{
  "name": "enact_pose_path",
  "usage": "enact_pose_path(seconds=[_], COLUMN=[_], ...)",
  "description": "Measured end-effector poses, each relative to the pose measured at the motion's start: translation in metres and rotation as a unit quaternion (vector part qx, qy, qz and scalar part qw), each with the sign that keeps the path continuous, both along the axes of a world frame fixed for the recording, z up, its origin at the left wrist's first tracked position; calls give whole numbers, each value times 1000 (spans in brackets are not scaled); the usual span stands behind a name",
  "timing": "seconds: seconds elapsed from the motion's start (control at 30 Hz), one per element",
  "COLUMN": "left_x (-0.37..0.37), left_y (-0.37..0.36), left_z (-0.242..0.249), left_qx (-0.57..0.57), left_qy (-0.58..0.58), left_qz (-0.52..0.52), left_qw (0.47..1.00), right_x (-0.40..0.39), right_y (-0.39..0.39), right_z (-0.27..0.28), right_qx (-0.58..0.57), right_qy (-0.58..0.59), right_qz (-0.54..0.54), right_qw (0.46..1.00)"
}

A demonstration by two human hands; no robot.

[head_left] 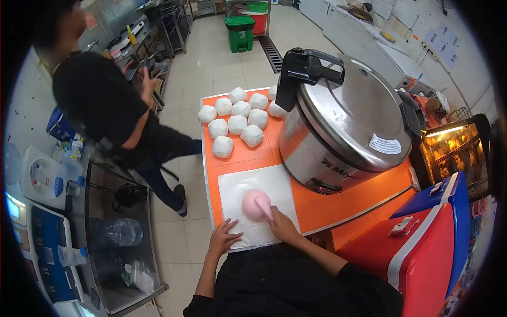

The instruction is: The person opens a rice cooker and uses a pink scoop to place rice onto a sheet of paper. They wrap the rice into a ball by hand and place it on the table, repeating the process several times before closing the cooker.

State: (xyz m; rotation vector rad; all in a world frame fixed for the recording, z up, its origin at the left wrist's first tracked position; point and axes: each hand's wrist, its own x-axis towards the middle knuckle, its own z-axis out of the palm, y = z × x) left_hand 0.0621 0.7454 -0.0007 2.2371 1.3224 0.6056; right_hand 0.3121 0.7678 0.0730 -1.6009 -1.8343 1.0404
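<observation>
A pink rounded scoop (256,205) was held by the right hand (282,226), its fingers closed on the handle, and it lay dome-up on a white paper sheet (274,185), just ahead of that hand. The left hand (223,238) was laid flat with fingers spread on the sheet's near left corner. The sheet was thin and smooth on the orange surface (338,203). Farther back, white wrapped rice portions (237,124), soft and lumpy, were grouped beside a large steel rice cooker (343,124) with a black handle.

scoop (256,205) on paper sheet (257,205), cooker (343,121) right
</observation>
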Motion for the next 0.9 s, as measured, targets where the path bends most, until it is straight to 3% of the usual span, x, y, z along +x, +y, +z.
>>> enact_pose_path(seconds=[0.1, 0.17, 0.23, 0.43, 0.5, 0.6, 0.67, 0.7, 0.73, 0.77, 0.8, 0.83, 0.87, 0.9], left_x=[2, 3, 4, 3, 2, 1, 5, 6, 7, 9, 10, 10, 18, 22], left_y=[0, 0, 0, 3, 3, 6, 9, 11, 14, 19, 23, 23, 20, 13], left_z=[6, 9, 10, 13, 11, 18, 31, 38, 42, 46, 49, 54, 61, 72], left_qx=[-8, -7, -5, -40, -73, -104, -149, -185, -216, -220, -229, -239, -107, -108], left_qy=[0, 2, 5, -40, -71, -98, -136, -168, -205, -207, -192, -174, -106, -105], left_qz=[13, 16, 19, 29, 32, 48, 70, 91, 98, 99, 122, 145, 174, 175], left_qw=[1000, 1000, 1000, 998, 994, 989, 977, 964, 950, 948, 947, 944, 973, 973], right_x=[4, 3, -1, -29, -31, -26, -27, -22, -15, -10, -10, -8, -5, -1], right_y=[18, 47, 93, 229, 242, 222, 170, 135, 100, 73, 46, 33, 23, 18], right_z=[5, 9, 1, -30, -42, -55, -31, -25, -13, 13, 13, 9, 3, 0], right_qx=[12, 120, 180, 173, 130, 260, 322, 201, 75, -51, 186, 180, 188, 199], right_qy=[105, 109, 70, 27, 22, -23, -83, 3, 92, 94, -118, -117, -137, -158], right_qz=[-70, -118, -117, -237, -274, -255, -199, -92, 16, 157, 240, 243, 219, 196], right_qw=[992, 980, 974, 956, 953, 931, 922, 975, 993, 982, 945, 946, 947, 947])
